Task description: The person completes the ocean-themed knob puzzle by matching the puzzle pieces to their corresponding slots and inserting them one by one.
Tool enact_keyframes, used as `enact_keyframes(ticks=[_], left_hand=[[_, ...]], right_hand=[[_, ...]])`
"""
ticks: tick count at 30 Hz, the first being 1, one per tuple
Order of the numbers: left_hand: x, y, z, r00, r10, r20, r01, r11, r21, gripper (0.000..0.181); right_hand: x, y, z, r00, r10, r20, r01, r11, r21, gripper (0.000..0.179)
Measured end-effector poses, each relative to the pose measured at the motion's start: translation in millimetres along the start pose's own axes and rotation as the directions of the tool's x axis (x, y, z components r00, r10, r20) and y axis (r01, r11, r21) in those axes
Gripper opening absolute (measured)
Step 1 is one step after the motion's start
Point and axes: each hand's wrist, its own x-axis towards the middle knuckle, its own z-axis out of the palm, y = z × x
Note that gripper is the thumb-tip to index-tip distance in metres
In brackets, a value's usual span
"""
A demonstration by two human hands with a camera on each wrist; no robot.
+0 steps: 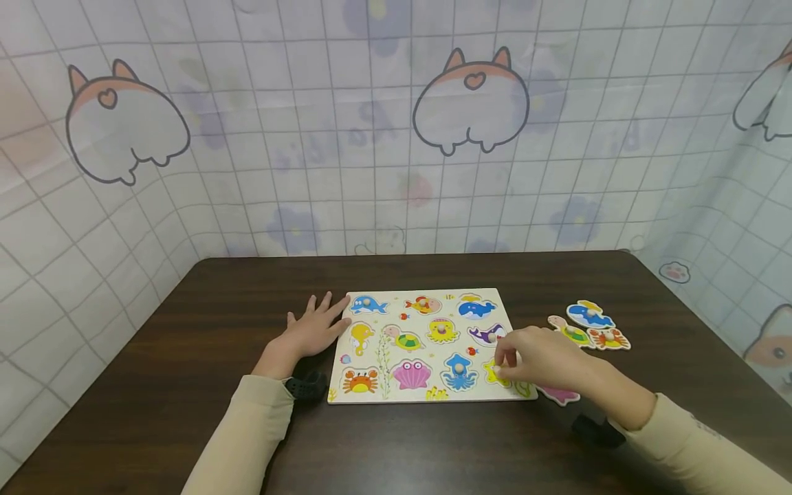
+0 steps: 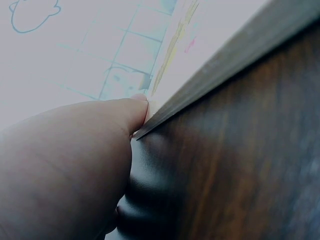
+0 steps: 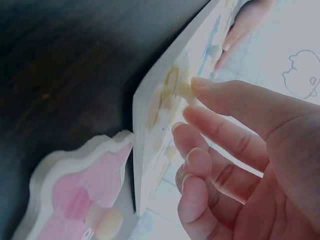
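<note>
A white peg-puzzle board (image 1: 427, 397) printed with sea animals lies flat on the table. My left hand (image 1: 313, 331) rests at its upper left edge with fingers spread; the left wrist view shows the thumb (image 2: 132, 112) touching the board's edge. Over the lower right corner, my right hand (image 1: 537, 357) pinches the small wooden knob (image 3: 187, 93) of a yellow star piece (image 1: 493, 373) between thumb and forefinger. The star sits at its spot on the board, partly covered by the fingers; whether it is fully seated I cannot tell. Knobs also show on the squid piece (image 1: 459, 378) and octopus piece (image 1: 443, 337).
Loose whale (image 1: 590, 317), turtle (image 1: 577, 336) and crab (image 1: 609, 339) pieces lie together right of the board. A pink shell piece (image 3: 75, 195) lies against the board's lower right corner. Behind the dark table (image 1: 185, 357) hangs a patterned cloth (image 1: 346, 192).
</note>
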Motion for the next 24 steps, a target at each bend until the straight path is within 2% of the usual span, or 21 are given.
enact_keyframes(ticks=[7,14,20,24], left_hand=[[-0.7,0.0,0.7,1.0,0.0,-0.005,0.0,1.0,0.003,0.065],[-1.6,0.9,-0.4,1.0,0.0,-0.001,0.0,1.0,0.0,0.065],[-1.2,0.6,-0.1,1.0,0.004,-0.003,-0.004,1.0,0.001,0.065],[-0.6,0.1,0.6,1.0,0.007,-0.003,-0.007,1.0,-0.002,0.065]], right_hand=[[-2.1,7.1,-4.8,0.998,-0.049,-0.039,0.05,0.999,0.018,0.013],[-4.0,19.9,-16.9,0.995,-0.034,-0.093,0.038,0.998,0.047,0.016],[-5.7,34.9,-26.9,0.989,-0.06,-0.131,0.071,0.994,0.08,0.011],[-8.1,48.4,-33.6,0.991,-0.031,-0.134,0.045,0.994,0.099,0.011]])
